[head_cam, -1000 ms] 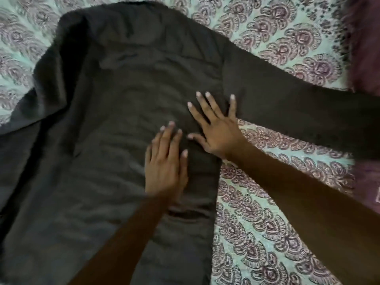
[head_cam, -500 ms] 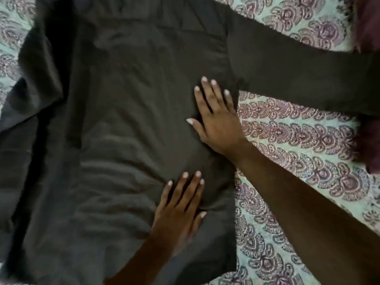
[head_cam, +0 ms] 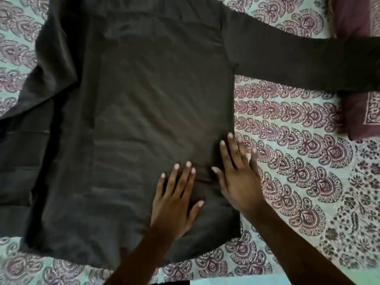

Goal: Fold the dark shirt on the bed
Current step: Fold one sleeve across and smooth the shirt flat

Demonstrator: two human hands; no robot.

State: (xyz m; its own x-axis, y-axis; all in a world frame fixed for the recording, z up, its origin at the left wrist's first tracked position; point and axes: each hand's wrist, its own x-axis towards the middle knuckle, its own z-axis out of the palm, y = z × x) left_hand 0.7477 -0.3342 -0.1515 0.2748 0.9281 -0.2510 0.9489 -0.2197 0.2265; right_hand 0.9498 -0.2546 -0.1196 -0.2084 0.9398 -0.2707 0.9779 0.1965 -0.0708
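Patterned bed (head_cam: pixel 292 145), hands (head_cam: pixel 172 204) flat on dark shirt (head_cam: pixel 160 89)

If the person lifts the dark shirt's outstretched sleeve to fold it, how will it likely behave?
Probably floppy: the sleeve lies limp across the bedsheet, so it should drape from wherever it is pinched. Likely thin and light: fine ripples show in the dark shirt beside the flat left hand and right hand.
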